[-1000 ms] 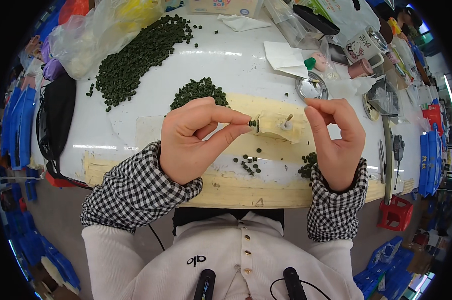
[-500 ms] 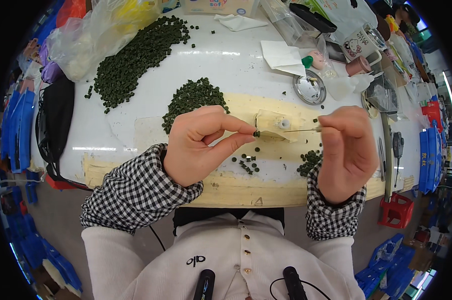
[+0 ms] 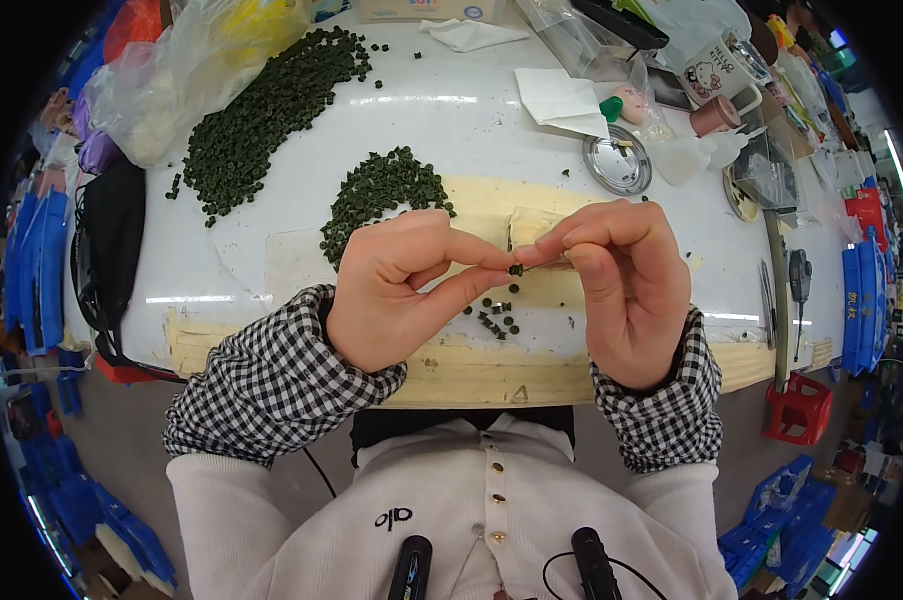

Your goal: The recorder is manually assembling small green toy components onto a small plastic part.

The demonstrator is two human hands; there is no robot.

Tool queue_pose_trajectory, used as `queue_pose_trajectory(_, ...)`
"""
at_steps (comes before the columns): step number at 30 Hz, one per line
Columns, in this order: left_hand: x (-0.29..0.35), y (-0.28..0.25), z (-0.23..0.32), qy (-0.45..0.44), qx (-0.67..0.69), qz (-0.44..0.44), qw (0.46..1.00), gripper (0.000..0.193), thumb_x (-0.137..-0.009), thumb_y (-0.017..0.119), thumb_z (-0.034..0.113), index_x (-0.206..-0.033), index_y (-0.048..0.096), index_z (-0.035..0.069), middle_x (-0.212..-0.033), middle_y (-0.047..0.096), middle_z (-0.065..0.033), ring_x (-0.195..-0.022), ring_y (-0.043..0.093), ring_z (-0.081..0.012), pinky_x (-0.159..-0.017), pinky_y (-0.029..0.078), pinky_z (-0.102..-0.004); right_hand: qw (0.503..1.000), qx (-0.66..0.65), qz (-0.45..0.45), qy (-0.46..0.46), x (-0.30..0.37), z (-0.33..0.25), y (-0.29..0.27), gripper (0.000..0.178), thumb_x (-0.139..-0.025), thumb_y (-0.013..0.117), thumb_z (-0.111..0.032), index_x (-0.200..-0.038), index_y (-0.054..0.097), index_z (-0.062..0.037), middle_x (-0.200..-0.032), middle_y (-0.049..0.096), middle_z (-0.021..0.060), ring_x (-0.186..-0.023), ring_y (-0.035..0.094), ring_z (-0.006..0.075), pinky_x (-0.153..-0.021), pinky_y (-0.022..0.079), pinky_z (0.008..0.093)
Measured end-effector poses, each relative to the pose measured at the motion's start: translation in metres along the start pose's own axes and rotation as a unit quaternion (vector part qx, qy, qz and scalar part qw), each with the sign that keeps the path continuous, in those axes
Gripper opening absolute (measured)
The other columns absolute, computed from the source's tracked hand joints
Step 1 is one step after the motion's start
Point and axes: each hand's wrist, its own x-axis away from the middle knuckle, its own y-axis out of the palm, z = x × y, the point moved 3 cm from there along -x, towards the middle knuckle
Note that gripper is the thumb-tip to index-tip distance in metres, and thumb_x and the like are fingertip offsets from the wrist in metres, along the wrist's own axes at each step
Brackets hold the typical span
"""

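My left hand [image 3: 396, 285] pinches a small dark green part [image 3: 516, 269] between thumb and forefinger. Close against it, my right hand [image 3: 631, 290] is bent, with its forefinger tip touching or nearly touching the part. The thin metal needle seen earlier in the right fingers cannot be made out now. Several loose green parts [image 3: 495, 322] lie on the table just below the fingertips. Past my left hand is a small heap of green parts [image 3: 391, 192]. A tape-covered block [image 3: 527, 224] is partly hidden behind my right hand.
A larger pile of green parts [image 3: 261, 120] spreads at the far left, beside plastic bags [image 3: 171, 100]. Toward the right are a round metal lid [image 3: 616, 178], white tissue [image 3: 561, 100], a mug [image 3: 716, 75] and a pink spool [image 3: 714, 117]. Tweezers [image 3: 767, 300] lie near the right edge.
My right hand has moved left along the needle, up to the part at my left fingertips. The needle's visible shaft is now hidden. My left hand has stayed in place.
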Motion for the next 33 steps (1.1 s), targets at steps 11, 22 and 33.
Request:
queue_pose_trajectory(11,0.001,0.001,0.000,-0.006,0.004,0.004,1.000,0.016,-0.074,0.075,0.001,-0.089,0.071,0.006,-0.057,0.034,0.0052,-0.052,0.030,-0.0060,-0.051,0.024,-0.0238,0.999,-0.004,0.042,-0.004,-0.002,0.000,-0.003,0.008,-0.094,0.054,-0.004,-0.097,0.053,0.0036,-0.089,0.061,0.0093,-0.082,0.064,0.0146,-0.072,0.052,0.0237)
queue_pose_trajectory(22,-0.001,-0.001,0.001,-0.016,0.007,0.019,1.000,0.017,-0.074,0.075,0.000,-0.090,0.071,0.004,-0.058,0.033,0.0057,-0.052,0.029,-0.0052,-0.050,0.024,-0.0232,0.932,0.361,-0.008,0.013,-0.009,0.008,-0.021,0.013,-0.079,0.068,-0.005,-0.087,0.060,0.0000,-0.081,0.059,0.0120,-0.074,0.057,0.0292,-0.066,0.046,0.0347)
queue_pose_trajectory(33,0.001,-0.006,-0.003,-0.029,0.038,0.076,0.996,0.020,-0.074,0.075,-0.002,-0.092,0.071,0.004,-0.058,0.032,0.0073,-0.055,0.031,-0.0044,-0.053,0.027,-0.0216,0.980,0.193,-0.034,-0.031,-0.003,-0.013,0.000,0.033,-0.075,0.069,0.006,-0.107,0.068,-0.0017,-0.084,0.060,0.0097,-0.070,0.057,0.0201,-0.059,0.046,0.0277)
